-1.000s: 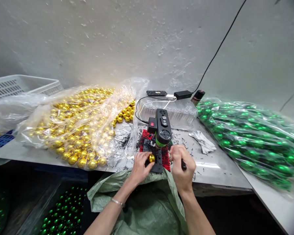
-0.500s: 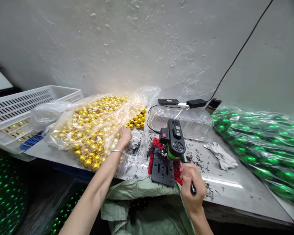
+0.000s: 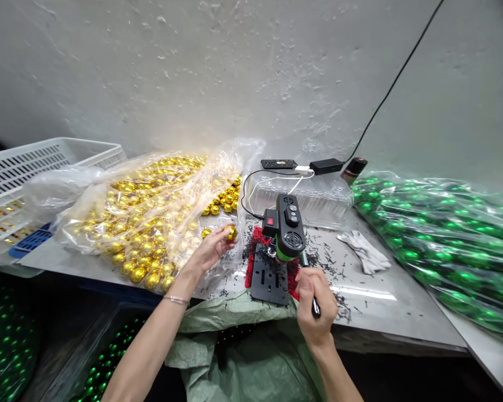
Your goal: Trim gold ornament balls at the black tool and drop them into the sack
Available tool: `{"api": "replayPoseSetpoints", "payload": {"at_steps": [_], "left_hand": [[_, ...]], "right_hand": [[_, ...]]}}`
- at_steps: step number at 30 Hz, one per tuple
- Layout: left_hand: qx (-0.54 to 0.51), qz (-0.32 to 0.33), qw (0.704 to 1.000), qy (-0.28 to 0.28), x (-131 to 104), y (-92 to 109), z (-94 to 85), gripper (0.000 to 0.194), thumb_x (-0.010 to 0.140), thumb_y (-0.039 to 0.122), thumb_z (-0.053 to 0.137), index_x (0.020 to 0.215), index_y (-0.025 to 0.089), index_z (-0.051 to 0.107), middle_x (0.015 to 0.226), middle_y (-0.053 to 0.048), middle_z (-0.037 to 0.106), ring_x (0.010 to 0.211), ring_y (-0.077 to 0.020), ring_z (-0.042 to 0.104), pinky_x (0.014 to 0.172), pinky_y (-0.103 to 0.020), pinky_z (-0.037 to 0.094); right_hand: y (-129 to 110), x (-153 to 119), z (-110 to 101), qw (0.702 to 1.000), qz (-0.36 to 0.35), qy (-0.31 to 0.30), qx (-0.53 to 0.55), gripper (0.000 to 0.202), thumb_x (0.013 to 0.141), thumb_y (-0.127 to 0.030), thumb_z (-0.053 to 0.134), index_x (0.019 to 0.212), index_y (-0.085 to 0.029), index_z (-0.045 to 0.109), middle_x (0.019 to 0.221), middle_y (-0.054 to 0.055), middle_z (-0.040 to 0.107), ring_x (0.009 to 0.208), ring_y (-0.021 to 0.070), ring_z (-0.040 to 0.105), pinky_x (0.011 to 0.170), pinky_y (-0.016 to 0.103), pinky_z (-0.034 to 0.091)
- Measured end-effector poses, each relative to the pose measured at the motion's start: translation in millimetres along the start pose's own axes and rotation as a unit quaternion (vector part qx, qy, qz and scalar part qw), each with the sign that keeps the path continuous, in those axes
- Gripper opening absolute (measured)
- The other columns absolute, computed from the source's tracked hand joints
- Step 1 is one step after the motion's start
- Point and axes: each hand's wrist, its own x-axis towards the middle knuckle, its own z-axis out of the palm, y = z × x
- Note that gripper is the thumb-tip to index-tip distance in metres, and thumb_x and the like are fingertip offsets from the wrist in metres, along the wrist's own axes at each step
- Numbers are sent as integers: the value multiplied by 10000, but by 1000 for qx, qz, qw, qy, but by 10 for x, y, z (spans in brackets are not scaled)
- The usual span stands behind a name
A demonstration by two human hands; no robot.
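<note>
Between the fingertips of my left hand (image 3: 212,248) is a shiny gold ball (image 3: 232,232), held above the table just left of the press. My right hand (image 3: 318,301) is wrapped round the black lever handle (image 3: 316,307) of a small bench press (image 3: 291,226) with a black and green head. Its slotted black base plate (image 3: 269,273) rests on a red mat (image 3: 250,268). Left of my left hand, a clear plastic bag (image 3: 151,206) bulges with gold balls. More loose gold balls (image 3: 222,201) lie at the bag's mouth.
Clear plastic trays (image 3: 318,198) stand behind the press, with a power strip (image 3: 279,164) and a black adapter (image 3: 327,166) on top. White gloves (image 3: 365,251) and a bag of green balls (image 3: 436,245) lie to the right. A white crate (image 3: 46,151) is far left; a green sack (image 3: 243,357) hangs in front.
My left hand has come back from the bag's opening toward me, with a gold ball now showing in its fingers. My right hand stays on the lever. The view has shifted slightly.
</note>
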Motion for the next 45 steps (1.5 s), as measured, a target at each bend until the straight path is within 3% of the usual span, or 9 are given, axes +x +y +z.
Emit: {"api": "replayPoseSetpoints", "payload": {"at_steps": [3,9,18,22,28,32,35,39,45], "left_hand": [[-145,-50,988,-27,-313,-218,223,326,813,142,723,1135,157,672,878,-28,695,758,-109,687,739,-210,575],[-170,-114,979,3,-481,-596,570,314,683,109,817,970,114,690,762,-1,676,620,-85,658,604,-174,555],[74,-21,997,18,-364,-899,698,477,688,355,805,1076,111,671,740,-7,678,571,-100,614,469,-181,420],[147,2,989,-21,-275,-1018,703,548,734,412,746,1170,94,649,701,-9,662,594,-137,625,529,-229,486],[267,83,958,-61,-214,-1050,708,480,803,379,668,1210,125,645,1091,-120,667,647,-145,646,605,-295,553],[389,150,907,-55,-262,-983,725,393,807,329,691,1152,141,691,1111,-126,685,838,-211,673,793,-349,560],[435,165,884,-50,-291,-962,747,369,827,312,683,1163,160,693,1127,-121,692,899,-233,678,840,-368,554],[449,188,873,-43,-296,-984,752,339,836,280,680,1162,187,696,1135,-107,698,996,-247,676,896,-374,545],[436,189,879,-46,-294,-1001,733,324,821,268,699,1129,169,703,1092,-101,705,871,-213,690,802,-335,567]], "right_hand": [[7,-15,-12,1000,2,-3,-2,257,911,-42,430,714,-205,451,704,-7,497,642,120,497,597,262,396],[15,-27,-21,1000,3,-14,-3,255,913,-43,436,718,-205,458,735,6,515,702,130,531,628,266,418],[-35,57,-36,1000,17,-15,5,250,916,-43,443,726,-204,463,741,-1,516,689,115,524,622,253,416],[-92,154,-53,999,32,-11,3,265,922,-43,445,712,-206,454,738,-3,526,695,113,529,627,254,409],[-94,154,-55,1000,20,-13,2,254,921,-35,437,734,-204,468,739,-1,526,693,113,528,616,254,406],[-66,104,-63,1000,22,-19,6,248,916,-33,443,736,-203,460,745,2,514,702,112,524,622,251,411],[-32,42,-55,999,18,-26,7,244,912,-31,441,740,-203,457,752,8,511,708,117,523,622,254,418],[69,-102,1,1000,-7,-22,5,229,901,-24,427,762,-201,465,751,10,505,713,125,529,624,256,435],[260,-297,105,998,-63,-9,0,204,904,-72,413,758,-207,459,746,23,507,677,141,504,593,275,444]]}}
